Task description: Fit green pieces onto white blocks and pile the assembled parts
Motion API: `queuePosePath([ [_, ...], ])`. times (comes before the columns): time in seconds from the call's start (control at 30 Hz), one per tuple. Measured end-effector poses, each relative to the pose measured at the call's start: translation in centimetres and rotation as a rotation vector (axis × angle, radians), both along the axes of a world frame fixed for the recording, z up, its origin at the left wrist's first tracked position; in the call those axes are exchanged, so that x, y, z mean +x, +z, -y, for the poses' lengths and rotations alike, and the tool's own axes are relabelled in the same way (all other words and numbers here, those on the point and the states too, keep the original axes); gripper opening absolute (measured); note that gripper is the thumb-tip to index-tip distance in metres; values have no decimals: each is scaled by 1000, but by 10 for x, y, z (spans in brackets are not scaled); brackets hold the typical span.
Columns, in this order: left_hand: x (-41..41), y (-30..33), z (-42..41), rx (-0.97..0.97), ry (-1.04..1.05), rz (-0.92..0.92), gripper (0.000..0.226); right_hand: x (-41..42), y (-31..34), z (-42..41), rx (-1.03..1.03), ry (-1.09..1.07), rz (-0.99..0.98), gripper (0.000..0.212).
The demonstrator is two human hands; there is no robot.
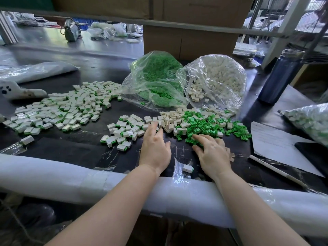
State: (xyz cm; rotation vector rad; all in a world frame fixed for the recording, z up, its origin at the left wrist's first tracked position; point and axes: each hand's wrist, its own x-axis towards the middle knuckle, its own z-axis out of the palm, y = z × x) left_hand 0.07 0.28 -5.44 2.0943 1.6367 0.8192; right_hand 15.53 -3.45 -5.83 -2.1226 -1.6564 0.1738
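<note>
Loose green pieces (209,126) lie heaped on the dark table, with loose white blocks (171,119) just left of them. My left hand (154,144) lies flat, its straight fingers reaching the near edge of the white blocks. My right hand (211,150) rests on the near edge of the green heap, fingers spread and slightly bent among the pieces; whether it holds one is hidden. Assembled white-and-green parts form a big pile (58,110) at the left and a smaller one (122,132) in the middle. One assembled part (188,168) lies between my wrists.
An open bag of green pieces (156,82) and an open bag of white blocks (218,80) lie behind the heaps. A dark bottle (278,77) stands at right, near a paper sheet (276,141), a pen (276,168) and a bag of assembled parts (312,121). A foam-padded edge (71,178) runs along the front.
</note>
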Motion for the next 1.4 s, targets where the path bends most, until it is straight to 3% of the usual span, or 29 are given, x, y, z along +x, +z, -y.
queuePosePath([
  [0.4, 3, -2, 4, 158, -145, 11, 17, -4, 4, 5, 220, 32, -20, 7],
  [0.53, 3, -1, 6, 169, -164, 5, 14, -4, 4, 6, 239, 35, -15, 7],
  [0.7, 4, -1, 6, 166, -171, -7, 14, -6, 3, 4, 149, 43, 39, 25],
  [0.87, 4, -1, 6, 159, -185, 12, 15, -4, 4, 5, 195, 44, 4, 8],
  [1.03, 5, 3, 8, 135, -305, 43, 36, -7, 8, 9, 257, 172, -178, 10],
  [1.17, 6, 5, 9, 72, -330, 124, 26, -11, 13, 13, 253, 256, -325, 10],
  [1.4, 1, 4, 5, -43, -218, 318, 17, -8, 10, 11, 115, 219, -182, 11],
])
